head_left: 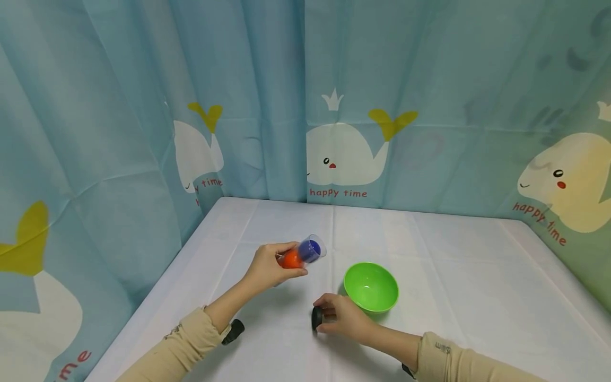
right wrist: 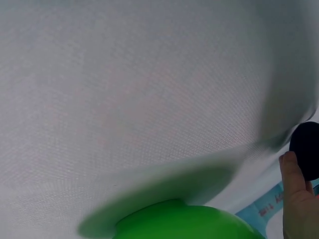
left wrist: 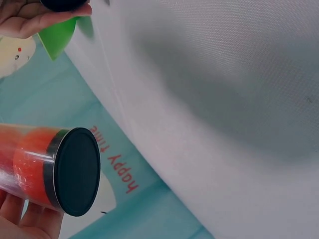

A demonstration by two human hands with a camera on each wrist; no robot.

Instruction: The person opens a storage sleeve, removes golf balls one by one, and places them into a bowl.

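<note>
My left hand (head_left: 271, 265) grips a clear plastic tube (left wrist: 37, 164) above the table, tilted with its mouth toward the upper right in the head view. An orange ball (head_left: 291, 259) and a blue ball (head_left: 310, 250) sit inside it, the blue one near the mouth. The tube's black base (left wrist: 77, 172) faces the left wrist camera. Lower and to the right, my right hand (head_left: 347, 317) pinches a round black lid (head_left: 317, 318) on edge between thumb and fingers. Just behind that hand stands a bright green bowl (head_left: 371, 287); nothing shows inside it.
A white cloth covers the table (head_left: 453, 286). Blue curtains (head_left: 267, 79) with printed whales hang along its back and sides. Black wrist straps (head_left: 233, 332) show by the sleeves.
</note>
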